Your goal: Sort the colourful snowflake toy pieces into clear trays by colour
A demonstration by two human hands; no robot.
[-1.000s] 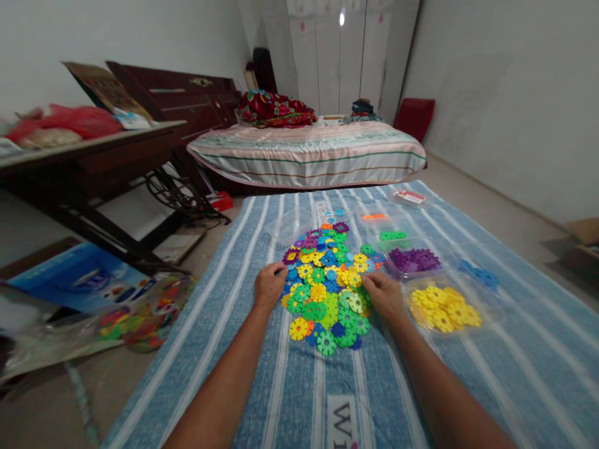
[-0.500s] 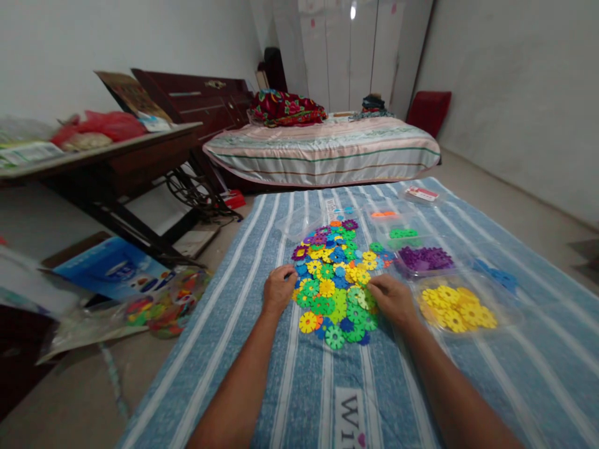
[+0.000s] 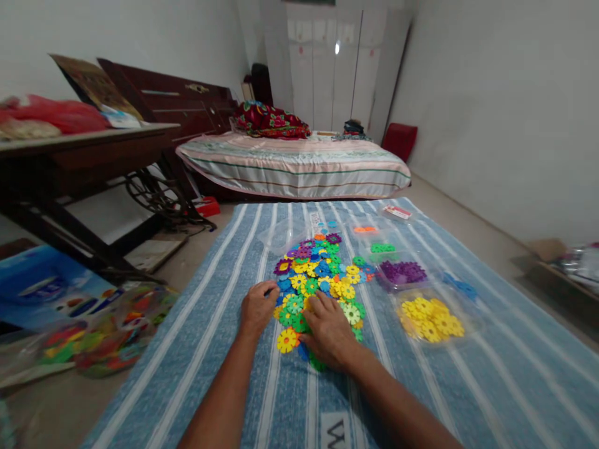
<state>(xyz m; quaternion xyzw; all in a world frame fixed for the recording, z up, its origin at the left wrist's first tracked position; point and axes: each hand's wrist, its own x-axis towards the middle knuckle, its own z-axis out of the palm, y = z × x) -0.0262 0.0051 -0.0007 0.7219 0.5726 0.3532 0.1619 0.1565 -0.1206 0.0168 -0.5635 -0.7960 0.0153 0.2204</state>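
A loose heap of flower-shaped plastic discs (image 3: 322, 268) in yellow, green, blue, purple and orange lies on the striped cloth. My left hand (image 3: 257, 307) rests at the heap's left edge, fingers curled in and thumb close to them; whatever they may hold is hidden. Over the near part of the heap lies my right hand (image 3: 330, 327), its thumb apart from the bent fingers, with the fingertips at a yellow disc (image 3: 311, 303). A larger yellow disc (image 3: 287, 340) sits just left of the right thumb.
To the right are clear containers of yellow discs (image 3: 430, 319), purple discs (image 3: 402, 272), green discs (image 3: 382, 248) and orange discs (image 3: 365, 229). Blue discs (image 3: 459, 285) lie beyond the yellow ones. A clear lid or tray (image 3: 279, 237) is behind the heap. A bed (image 3: 299, 165) stands farther back.
My right hand has moved left from the heap's right edge onto its near middle. My left hand stays by the left edge. The camera view has turned slightly right.
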